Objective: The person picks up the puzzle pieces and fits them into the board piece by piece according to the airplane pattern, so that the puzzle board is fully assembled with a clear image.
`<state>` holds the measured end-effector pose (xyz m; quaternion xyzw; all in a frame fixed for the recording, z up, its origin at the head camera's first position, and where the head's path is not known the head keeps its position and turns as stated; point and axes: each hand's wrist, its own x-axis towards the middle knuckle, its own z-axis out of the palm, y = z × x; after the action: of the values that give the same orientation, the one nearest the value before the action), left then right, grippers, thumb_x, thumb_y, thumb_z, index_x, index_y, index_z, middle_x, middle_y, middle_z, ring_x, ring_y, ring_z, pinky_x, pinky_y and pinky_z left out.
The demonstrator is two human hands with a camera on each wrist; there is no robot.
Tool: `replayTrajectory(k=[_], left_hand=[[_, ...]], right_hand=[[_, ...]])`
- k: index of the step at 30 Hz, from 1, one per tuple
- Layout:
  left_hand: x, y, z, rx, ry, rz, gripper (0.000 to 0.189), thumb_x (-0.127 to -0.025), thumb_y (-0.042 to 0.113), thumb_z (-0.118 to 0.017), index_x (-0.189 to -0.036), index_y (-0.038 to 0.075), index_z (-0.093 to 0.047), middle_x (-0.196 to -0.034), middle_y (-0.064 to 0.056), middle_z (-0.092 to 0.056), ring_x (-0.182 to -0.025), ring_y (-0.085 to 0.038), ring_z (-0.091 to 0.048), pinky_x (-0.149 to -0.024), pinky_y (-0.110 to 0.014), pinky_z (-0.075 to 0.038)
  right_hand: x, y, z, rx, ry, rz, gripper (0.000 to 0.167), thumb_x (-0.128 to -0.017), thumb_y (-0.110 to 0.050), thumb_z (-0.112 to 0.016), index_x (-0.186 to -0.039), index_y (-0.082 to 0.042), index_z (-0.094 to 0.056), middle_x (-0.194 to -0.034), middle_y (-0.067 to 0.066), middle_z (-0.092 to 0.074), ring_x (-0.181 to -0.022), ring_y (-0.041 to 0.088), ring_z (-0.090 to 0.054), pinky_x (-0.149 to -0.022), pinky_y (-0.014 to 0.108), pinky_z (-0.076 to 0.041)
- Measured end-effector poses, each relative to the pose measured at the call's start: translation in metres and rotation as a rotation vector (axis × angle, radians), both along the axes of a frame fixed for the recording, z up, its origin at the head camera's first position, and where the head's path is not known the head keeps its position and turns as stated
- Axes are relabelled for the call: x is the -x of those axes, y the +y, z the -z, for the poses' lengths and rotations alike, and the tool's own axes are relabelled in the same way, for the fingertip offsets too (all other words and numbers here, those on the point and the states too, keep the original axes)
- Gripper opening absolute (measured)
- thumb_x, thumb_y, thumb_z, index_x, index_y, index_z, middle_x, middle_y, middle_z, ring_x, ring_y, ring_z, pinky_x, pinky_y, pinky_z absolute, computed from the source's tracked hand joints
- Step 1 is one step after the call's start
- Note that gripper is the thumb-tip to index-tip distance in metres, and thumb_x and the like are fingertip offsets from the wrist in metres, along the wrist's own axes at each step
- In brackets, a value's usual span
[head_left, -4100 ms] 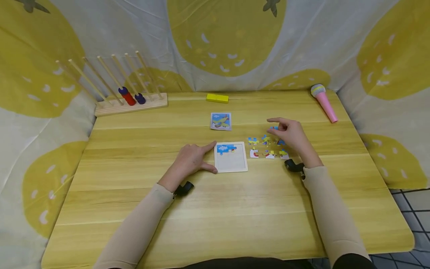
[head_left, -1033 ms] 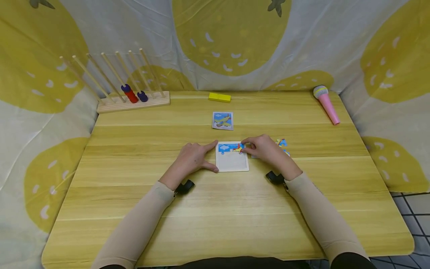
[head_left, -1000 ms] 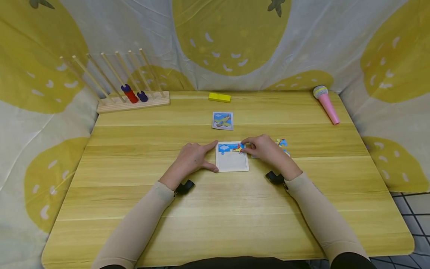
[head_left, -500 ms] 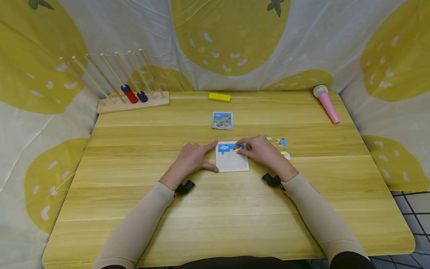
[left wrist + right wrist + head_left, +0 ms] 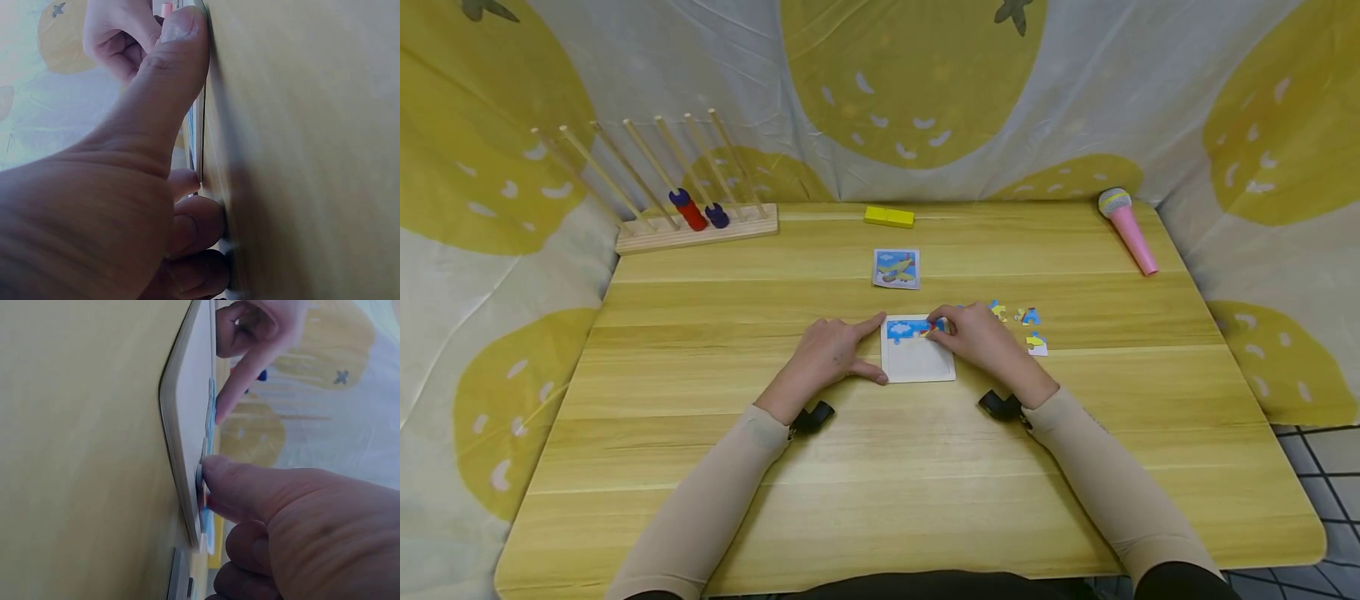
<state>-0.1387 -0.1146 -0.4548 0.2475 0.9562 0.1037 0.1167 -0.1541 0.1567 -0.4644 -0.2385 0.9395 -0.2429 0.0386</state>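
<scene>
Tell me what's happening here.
A person's left hand steadies the white tray from the left while the right hand pinches a puzzle piece at the tray's upper right, apparently fitting it in. Joined pieces line the top; the lower part is bare. Loose pieces lie to the right, an airplane picture card beyond.

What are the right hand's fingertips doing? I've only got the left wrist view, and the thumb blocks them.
Observer: The head and right wrist views show the right hand with its fingers pinching a puzzle piece at the far right part of the puzzle board.
Operator: Is anything lying off to the right of the board?
Observer: Yes, in the head view loose puzzle pieces lie on the table there, some partly hidden by that hand.
Operator: And just beyond the board's far edge?
Observer: A small airplane card lies flat there, apart from the board.
</scene>
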Motion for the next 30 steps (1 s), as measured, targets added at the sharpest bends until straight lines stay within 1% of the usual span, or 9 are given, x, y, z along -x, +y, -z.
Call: replayTrajectory(k=[9, 16, 19, 21, 24, 27, 30], left_hand=[[0.000, -0.001, 0.001, 0.001, -0.002, -0.001, 0.109, -0.072, 0.075, -0.082, -0.163, 0.026, -0.046, -0.058, -0.001, -0.054, -0.057, -0.016, -0.038, -0.060, -0.032, -0.031], [0.001, -0.001, 0.000, 0.017, 0.010, 0.007, 0.109, -0.073, 0.075, -0.081, -0.163, 0.024, -0.046, -0.063, -0.003, -0.059, -0.059, -0.018, -0.048, -0.061, -0.032, -0.035], [0.001, -0.001, 0.000, 0.021, 0.015, 0.008, 0.109, -0.073, 0.075, -0.081, -0.163, 0.024, -0.046, -0.064, -0.004, -0.061, -0.060, -0.019, -0.050, -0.061, -0.033, -0.036], [0.000, 0.000, 0.000, 0.018, 0.014, 0.006, 0.109, -0.073, 0.075, -0.081, -0.163, 0.024, -0.046, -0.064, -0.004, -0.061, -0.059, -0.019, -0.049, -0.061, -0.033, -0.036], [0.000, 0.000, 0.000, 0.015, 0.012, 0.004, 0.110, -0.072, 0.076, -0.081, -0.163, 0.025, -0.046, -0.062, -0.003, -0.059, -0.059, -0.018, -0.045, -0.060, -0.032, -0.034], [0.000, 0.001, 0.001, 0.008, 0.008, 0.003, 0.110, -0.072, 0.076, -0.081, -0.163, 0.025, -0.045, -0.060, -0.003, -0.056, -0.058, -0.016, -0.039, -0.059, -0.032, -0.030], [0.000, 0.001, 0.000, 0.007, 0.005, 0.001, 0.111, -0.072, 0.075, -0.082, -0.163, 0.025, -0.045, -0.058, -0.002, -0.054, -0.058, -0.016, -0.034, -0.059, -0.032, -0.028]], right_hand=[[-0.002, -0.005, 0.001, -0.021, -0.027, 0.043, 0.024, -0.101, -0.029, -0.075, -0.114, -0.009, -0.079, -0.063, -0.001, -0.055, -0.052, 0.011, -0.044, -0.052, 0.025, -0.034], [0.000, -0.005, 0.006, -0.003, 0.052, 0.044, 0.023, -0.100, -0.028, -0.076, -0.114, -0.011, -0.080, -0.061, -0.001, -0.055, -0.052, 0.011, -0.044, -0.053, 0.026, -0.033], [0.000, -0.005, 0.007, 0.002, 0.068, 0.037, 0.023, -0.099, -0.028, -0.077, -0.114, -0.011, -0.081, -0.060, -0.002, -0.054, -0.051, 0.010, -0.042, -0.053, 0.025, -0.032], [0.000, -0.003, 0.005, 0.019, 0.044, 0.036, 0.025, -0.099, -0.029, -0.077, -0.117, -0.011, -0.080, -0.061, -0.003, -0.053, -0.052, 0.010, -0.042, -0.054, 0.025, -0.032], [0.001, 0.004, 0.001, 0.081, -0.026, 0.054, 0.031, -0.100, -0.030, -0.076, -0.124, -0.012, -0.078, -0.060, -0.003, -0.050, -0.051, 0.011, -0.041, -0.053, 0.026, -0.033], [0.002, 0.020, -0.005, 0.159, -0.095, 0.099, 0.036, -0.100, -0.030, -0.075, -0.132, -0.012, -0.074, -0.058, -0.002, -0.048, -0.048, 0.014, -0.044, -0.052, 0.027, -0.036], [0.004, 0.039, -0.007, 0.198, -0.125, 0.150, 0.040, -0.100, -0.029, -0.076, -0.136, -0.013, -0.072, -0.060, 0.000, -0.048, -0.048, 0.016, -0.047, -0.052, 0.029, -0.040]])
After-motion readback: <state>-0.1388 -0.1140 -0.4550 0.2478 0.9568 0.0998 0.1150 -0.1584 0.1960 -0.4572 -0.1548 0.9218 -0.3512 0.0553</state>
